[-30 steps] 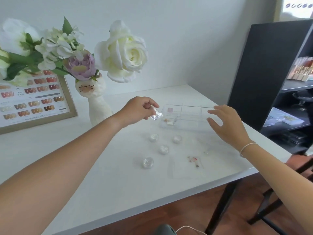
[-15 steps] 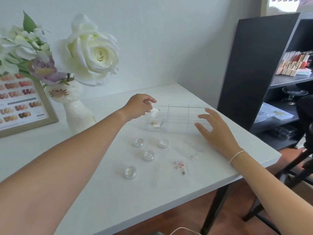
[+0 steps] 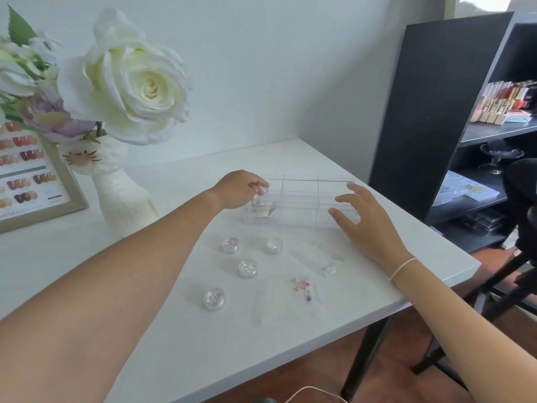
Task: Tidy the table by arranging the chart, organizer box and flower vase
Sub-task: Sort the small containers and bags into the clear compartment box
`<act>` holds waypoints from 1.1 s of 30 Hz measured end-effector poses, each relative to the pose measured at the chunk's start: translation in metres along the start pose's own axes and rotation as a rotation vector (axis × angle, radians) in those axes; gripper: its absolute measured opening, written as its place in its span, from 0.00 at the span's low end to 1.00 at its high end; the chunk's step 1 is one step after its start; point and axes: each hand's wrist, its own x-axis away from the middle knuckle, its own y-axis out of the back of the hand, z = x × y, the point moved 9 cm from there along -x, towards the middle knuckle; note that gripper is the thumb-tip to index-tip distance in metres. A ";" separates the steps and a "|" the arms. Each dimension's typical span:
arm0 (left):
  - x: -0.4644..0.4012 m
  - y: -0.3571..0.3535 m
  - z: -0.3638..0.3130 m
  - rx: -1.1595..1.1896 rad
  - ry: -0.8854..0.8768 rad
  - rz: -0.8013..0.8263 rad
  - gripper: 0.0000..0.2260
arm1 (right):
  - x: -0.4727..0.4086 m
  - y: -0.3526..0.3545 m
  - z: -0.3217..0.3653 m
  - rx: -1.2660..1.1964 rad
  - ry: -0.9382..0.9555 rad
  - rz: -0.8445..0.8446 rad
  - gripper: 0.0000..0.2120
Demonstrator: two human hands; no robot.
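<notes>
A clear organizer box (image 3: 308, 199) with a grid of compartments lies on the white table (image 3: 180, 330), toward its far right. My left hand (image 3: 236, 189) hovers over the box's left end, its fingertips pinched on a small clear packet above the left compartment, which holds a few small items. Open, with fingers spread, my right hand (image 3: 363, 219) rests at the box's right front corner. The white cat-faced flower vase (image 3: 122, 199) with white and lilac flowers stands at the left. Behind it leans the framed nail colour chart (image 3: 26, 181).
Several small round clear jars (image 3: 247, 267) sit in front of the box, with clear packets and tiny red charms (image 3: 302, 285) nearer the table's front edge. A black shelf unit (image 3: 430, 112) with boxes stands right of the table. A dark chair frame is at the lower right.
My left hand has carried the small clear packet from above the table down over the box's left compartment. My right hand has stayed by the box's right end. The camera has turned right.
</notes>
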 end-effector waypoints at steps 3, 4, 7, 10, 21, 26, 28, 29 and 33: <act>0.000 0.003 0.002 -0.135 -0.030 -0.060 0.17 | 0.000 0.000 0.000 -0.002 -0.004 0.002 0.14; 0.001 0.004 0.003 -0.156 -0.038 -0.082 0.17 | 0.000 0.000 0.000 -0.001 -0.003 0.001 0.14; 0.005 0.009 0.003 -0.127 -0.047 -0.133 0.18 | 0.000 0.001 0.001 0.004 0.000 -0.004 0.14; 0.017 0.020 0.005 -0.060 -0.046 -0.191 0.18 | 0.001 0.002 0.003 0.010 0.011 -0.010 0.14; 0.100 0.016 0.022 0.104 -0.083 -0.173 0.12 | 0.008 0.015 0.022 0.097 0.081 -0.044 0.14; 0.118 -0.003 0.028 0.102 -0.068 -0.064 0.11 | 0.012 0.025 0.046 0.202 0.185 -0.069 0.13; 0.122 -0.007 0.027 0.109 -0.072 -0.046 0.11 | 0.015 0.024 0.058 0.202 0.217 -0.066 0.12; 0.123 -0.009 0.027 0.119 -0.072 -0.043 0.11 | 0.017 0.022 0.065 0.185 0.235 -0.060 0.12; 0.126 -0.010 0.026 0.124 -0.076 -0.040 0.10 | 0.031 -0.006 0.098 0.096 0.318 0.086 0.12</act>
